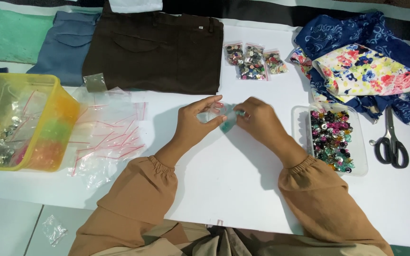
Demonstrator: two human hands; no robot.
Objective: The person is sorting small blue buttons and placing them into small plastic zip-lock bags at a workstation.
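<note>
Both my hands meet over the middle of the white table (224,175). My left hand (196,124) pinches the edge of a small clear plastic bag (214,113) between thumb and fingers. My right hand (258,121) holds the other side of that bag, with teal buttons (227,125) showing inside it. A clear tray of mixed coloured buttons (331,138) sits just right of my right hand.
Three filled button bags (254,60) lie behind my hands. Empty clear bags (107,135) spread at left beside a yellow tub (22,121). Brown trousers (157,50), blue and green cloth lie at the back. Patterned fabrics (366,66) and black scissors (391,142) lie at right.
</note>
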